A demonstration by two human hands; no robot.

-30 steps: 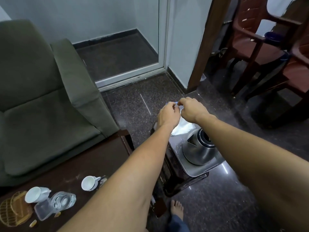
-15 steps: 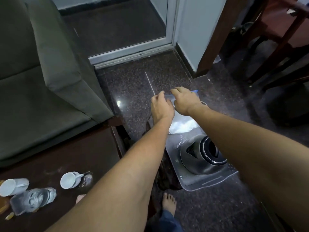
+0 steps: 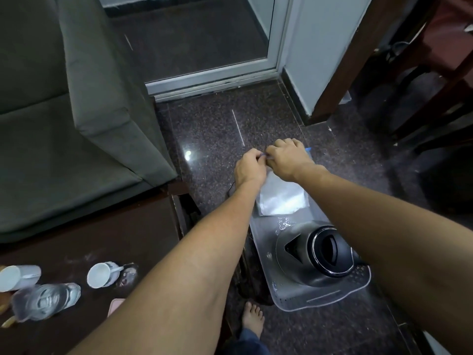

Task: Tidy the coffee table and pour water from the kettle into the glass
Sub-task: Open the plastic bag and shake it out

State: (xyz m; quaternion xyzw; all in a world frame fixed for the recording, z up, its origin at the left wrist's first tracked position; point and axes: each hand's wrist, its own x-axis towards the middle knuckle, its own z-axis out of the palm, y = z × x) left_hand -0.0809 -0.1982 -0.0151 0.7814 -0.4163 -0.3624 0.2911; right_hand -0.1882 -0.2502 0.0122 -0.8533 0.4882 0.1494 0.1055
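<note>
A steel kettle [image 3: 316, 257] with a black open top stands on a clear plastic tray [image 3: 322, 301] set on a small side stand. At the tray's far end lies a clear zip bag [image 3: 281, 197] with white contents. My left hand [image 3: 249, 169] and my right hand [image 3: 289, 157] meet at the bag's blue top edge and pinch it. On the dark coffee table [image 3: 122, 239] at the lower left lie a glass [image 3: 43, 301] on its side and two white cups [image 3: 101, 275], also tipped over.
A grey-green armchair [image 3: 64, 124] fills the left. A white door frame [image 3: 215, 78] and dark granite floor lie ahead. Brown chairs [image 3: 440, 73] stand at the upper right. A pink object [image 3: 115, 304] lies on the table near my left arm. My bare foot [image 3: 252, 319] is below.
The view has tilted further down and nearer. Both hands stay pinched together on the bag's top edge, shifting slightly along it.
</note>
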